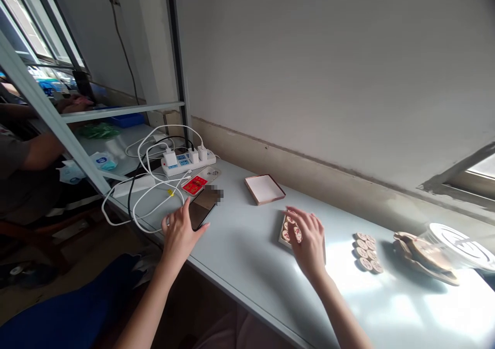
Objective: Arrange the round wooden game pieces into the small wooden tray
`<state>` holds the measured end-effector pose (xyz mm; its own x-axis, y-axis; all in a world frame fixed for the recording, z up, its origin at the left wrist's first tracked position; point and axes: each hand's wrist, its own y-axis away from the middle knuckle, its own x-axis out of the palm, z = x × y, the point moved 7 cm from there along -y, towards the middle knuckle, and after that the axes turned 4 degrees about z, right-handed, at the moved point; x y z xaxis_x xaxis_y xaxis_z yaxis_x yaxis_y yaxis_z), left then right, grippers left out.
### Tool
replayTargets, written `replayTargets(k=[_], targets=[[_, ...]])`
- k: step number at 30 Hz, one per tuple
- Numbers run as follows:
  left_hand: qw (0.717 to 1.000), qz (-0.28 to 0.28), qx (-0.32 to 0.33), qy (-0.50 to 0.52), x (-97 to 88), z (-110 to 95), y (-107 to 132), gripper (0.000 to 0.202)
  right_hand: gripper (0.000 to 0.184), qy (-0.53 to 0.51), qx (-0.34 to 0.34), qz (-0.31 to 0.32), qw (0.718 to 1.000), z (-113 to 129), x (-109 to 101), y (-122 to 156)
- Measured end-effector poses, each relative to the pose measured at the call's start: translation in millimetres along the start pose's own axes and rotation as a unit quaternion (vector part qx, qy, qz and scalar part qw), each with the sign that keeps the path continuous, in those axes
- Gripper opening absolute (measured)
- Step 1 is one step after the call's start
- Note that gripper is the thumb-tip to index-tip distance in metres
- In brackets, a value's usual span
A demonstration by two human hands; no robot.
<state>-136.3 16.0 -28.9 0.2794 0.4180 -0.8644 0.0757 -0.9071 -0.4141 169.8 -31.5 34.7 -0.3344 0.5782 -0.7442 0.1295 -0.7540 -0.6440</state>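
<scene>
My left hand (181, 230) is at the near end of a dark smartphone (203, 207), thumb along one edge and forefinger along the other. Over a shallow box (285, 239) of round wooden Chinese chess pieces (288, 226), my right hand (307, 235) is spread with its fingers bent. Red characters mark the pieces that show; the hand hides the box's right part. No piece can be seen held in it. Several more pieces (367, 252) lie face up in two rows on the table to the right. A shallow open box part (265, 189), white inside, lies behind.
A power strip (188, 162) with plugged-in chargers and looping white cables (135, 204) sits at the left. Beside it lies a clear phone case (199, 181) with a red card. A plastic cup (460, 246) lies at the right. Beyond the metal frame (180, 45) is another person's arm (44, 153).
</scene>
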Motion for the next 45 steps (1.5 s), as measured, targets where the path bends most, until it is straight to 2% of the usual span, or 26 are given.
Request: replayTargets(k=[3, 6, 9, 12, 15, 18, 21, 24, 27, 30, 32, 37, 42, 45], targets=[[1.000, -0.002, -0.006, 0.015, -4.2, 0, -3, 0.068, 0.027, -0.055, -0.032, 0.067, 0.996, 40, 14, 0], [1.000, 0.008, -0.004, 0.028, -11.5, -8, 8, 0.065, 0.027, -0.106, -0.033, 0.107, 0.988, 64, 25, -1], [0.999, 0.008, 0.014, 0.042, -20.1, -23, 36, 0.066, 0.029, -0.147, -0.014, 0.135, 0.980, 74, 41, -5], [0.998, 0.004, 0.022, 0.053, -26.7, -35, 67, 0.069, 0.030, -0.175, 0.021, 0.154, 0.972, 74, 62, -7], [0.997, 0.012, 0.032, 0.067, -29.9, -38, 81, 0.075, 0.029, -0.187, 0.049, 0.169, 0.966, 71, 79, -6], [0.991, 0.044, 0.035, 0.119, -28.9, -28, 67, 0.067, 0.029, -0.194, 0.055, 0.178, 0.963, 67, 89, -6], [0.979, 0.061, 0.056, 0.185, -24.4, -13, 29, 0.046, 0.033, -0.213, 0.060, 0.167, 0.961, 62, 90, -6], [0.969, 0.087, 0.099, 0.208, -9.8, -3, -11, 0.028, 0.045, -0.230, 0.066, 0.150, 0.959, 56, 92, -5], [0.970, 0.116, 0.123, 0.175, 10.8, 0, -37, 0.019, 0.050, -0.208, 0.084, 0.145, 0.963, 50, 96, -3], [0.969, 0.144, 0.142, 0.143, 26.5, -2, -43, 0.022, 0.049, -0.186, 0.089, 0.160, 0.965, 48, 101, -2], [0.968, 0.151, 0.153, 0.128, 30.7, -4, -42, 0.024, 0.051, -0.180, 0.087, 0.169, 0.965, 48, 103, -2], [0.969, 0.152, 0.164, 0.107, 31.0, -6, -41, 0.024, 0.052, -0.180, 0.070, 0.188, 0.963, 52, 105, -3], [0.969, 0.154, 0.159, 0.109, 31.8, -5, -42, 0.023, 0.033, -0.156, 0.034, 0.208, 0.965, 61, 102, -6], [0.970, 0.155, 0.155, 0.109, 32.3, -5, -42, 0.023, 0.029, -0.127, 0.009, 0.219, 0.967, 66, 103, -6]])
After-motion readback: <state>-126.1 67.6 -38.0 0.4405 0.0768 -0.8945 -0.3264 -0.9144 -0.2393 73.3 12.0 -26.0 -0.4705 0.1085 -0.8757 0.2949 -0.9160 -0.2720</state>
